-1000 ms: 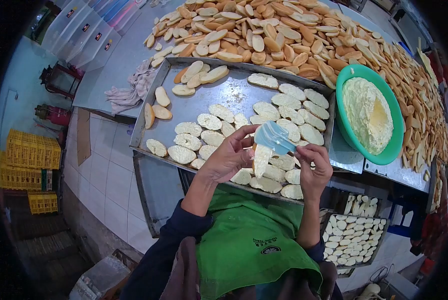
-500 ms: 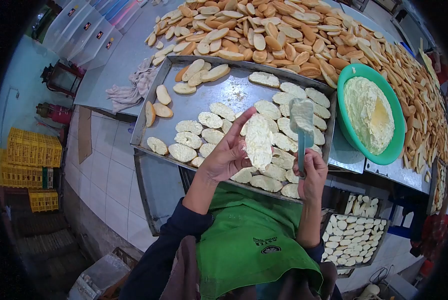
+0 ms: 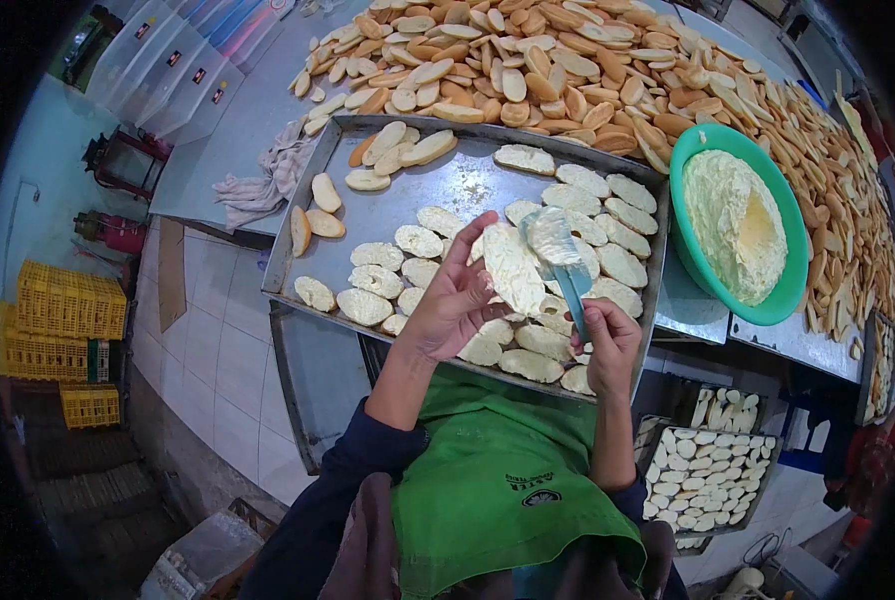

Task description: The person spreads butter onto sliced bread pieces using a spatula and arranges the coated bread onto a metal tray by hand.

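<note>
My left hand (image 3: 456,305) holds an oval bread slice (image 3: 513,268) coated with pale cream, its spread face turned up. In my right hand (image 3: 611,345) is a spatula (image 3: 572,285) with a teal handle, gripped with the fingers closed round it. Cream covers the blade, which lies against or right beside the slice's right edge; I cannot tell if they touch. Beneath both hands is a metal tray (image 3: 293,265) with many cream-coated slices (image 3: 543,338) in rows on its right and lower parts. Several plain slices (image 3: 325,222) lie at its upper left.
A green bowl (image 3: 690,240) of pale cream (image 3: 738,215) stands right of the tray. Behind is a large heap of bread slices (image 3: 568,70). A crumpled cloth (image 3: 268,180) lies at left. Lower right holds another filled tray (image 3: 708,475); yellow crates (image 3: 68,310) stand far left.
The spatula has swung left and tilted, its blade coming over to the slice's edge. My right hand moved slightly left. The slice has tilted a little in my left hand.
</note>
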Tool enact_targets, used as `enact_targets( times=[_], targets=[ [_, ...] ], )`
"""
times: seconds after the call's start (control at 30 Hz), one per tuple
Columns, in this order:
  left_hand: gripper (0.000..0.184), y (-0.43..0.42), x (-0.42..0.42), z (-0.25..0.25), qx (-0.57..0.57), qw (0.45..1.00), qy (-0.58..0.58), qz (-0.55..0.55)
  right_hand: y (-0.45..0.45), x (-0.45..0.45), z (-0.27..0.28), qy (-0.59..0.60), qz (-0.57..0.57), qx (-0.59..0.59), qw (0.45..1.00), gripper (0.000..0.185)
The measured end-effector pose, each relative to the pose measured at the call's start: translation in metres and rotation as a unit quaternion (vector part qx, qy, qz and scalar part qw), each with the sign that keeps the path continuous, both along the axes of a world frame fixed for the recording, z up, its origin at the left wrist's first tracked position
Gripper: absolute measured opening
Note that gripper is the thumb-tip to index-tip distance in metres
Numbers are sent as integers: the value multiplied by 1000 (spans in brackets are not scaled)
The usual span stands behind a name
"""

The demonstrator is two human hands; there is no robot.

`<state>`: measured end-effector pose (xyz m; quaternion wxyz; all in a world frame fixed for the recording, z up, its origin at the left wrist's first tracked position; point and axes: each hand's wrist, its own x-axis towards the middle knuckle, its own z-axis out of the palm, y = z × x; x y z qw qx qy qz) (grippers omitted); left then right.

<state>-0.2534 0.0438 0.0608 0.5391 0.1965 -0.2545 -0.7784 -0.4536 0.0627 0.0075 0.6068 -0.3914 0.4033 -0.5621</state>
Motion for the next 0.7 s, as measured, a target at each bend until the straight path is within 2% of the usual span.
enact_targets(
  times=[0.07, 0.13, 0.27, 0.3, 0.33, 0.4, 0.47, 0.53, 0.67, 0.7],
  targets=[
    [70, -1, 6, -1, -6, 997, -75, 35, -1, -11, -2, 41, 19, -35, 998, 17],
    [68, -3, 12, -1, -4, 995, -87, 43, 0, -17, 0, 37, 23, -38, 998, 17],
    [65, -4, 13, 7, -15, 981, -155, 119, 2, -20, 5, 23, 34, 51, 998, 13],
    [65, -4, 15, 6, -51, 969, -197, 137, 2, -19, 6, 21, 36, 79, 996, 13],
    [64, -4, 16, 5, -86, 955, -239, 154, 2, -16, 7, 21, 36, 80, 996, 13],
    [64, -3, 17, 5, -98, 946, -253, 175, 2, -11, 9, 115, 40, 78, 990, 14],
    [64, -3, 18, 7, -111, 937, -266, 195, 1, -12, 7, 111, 30, 74, 991, 14],
    [65, -3, 21, 9, -123, 912, -336, 203, 0, -15, 10, 115, 16, 93, 989, 14],
    [65, -5, 21, 10, -123, 929, -284, 204, 3, -7, 14, 156, 39, 89, 983, 14],
    [64, -9, 24, 15, -104, 940, -244, 216, 2, -8, 11, 189, 13, 68, 980, 15]
  ],
)
